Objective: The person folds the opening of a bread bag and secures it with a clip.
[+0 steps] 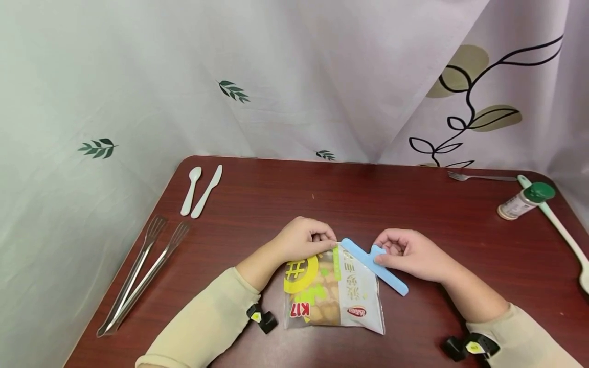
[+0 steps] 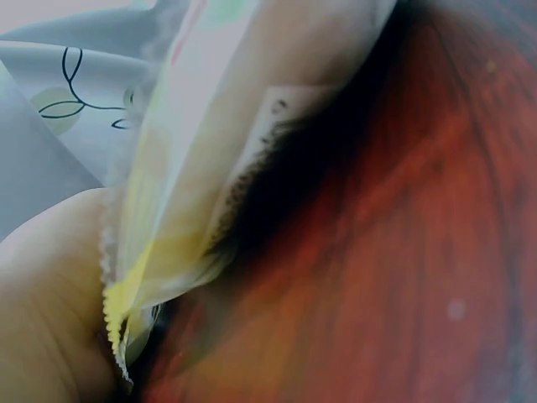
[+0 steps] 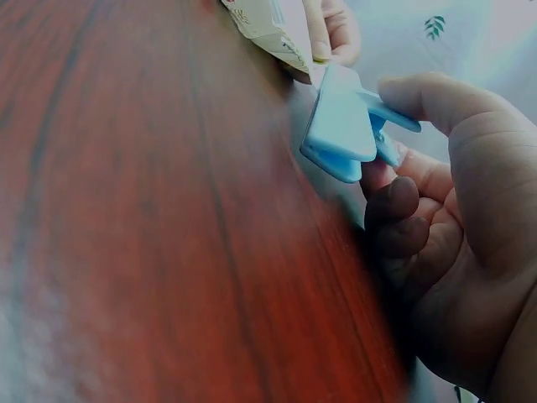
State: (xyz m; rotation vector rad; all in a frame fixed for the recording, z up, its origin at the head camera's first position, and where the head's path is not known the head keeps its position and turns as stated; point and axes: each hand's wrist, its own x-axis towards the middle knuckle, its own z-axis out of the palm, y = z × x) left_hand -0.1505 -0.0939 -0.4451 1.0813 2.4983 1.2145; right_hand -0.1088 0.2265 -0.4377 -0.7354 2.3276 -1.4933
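Observation:
A clear snack bag with yellow and white print, filled with pale brown pieces, lies on the table in the head view. My left hand pinches its far edge; in the left wrist view the bag stands tilted above the wood. Between thumb and fingers, my right hand grips the handle of a light blue bag clip, which slants across the bag's far right corner. The right wrist view shows the clip with its jaws slightly parted. Whether the bag's edge is between them I cannot tell.
On the left lie a white spoon, a white knife and metal tongs. At the right are a fork, a green-capped shaker bottle and a long pale-handled utensil. A patterned curtain hangs behind the table.

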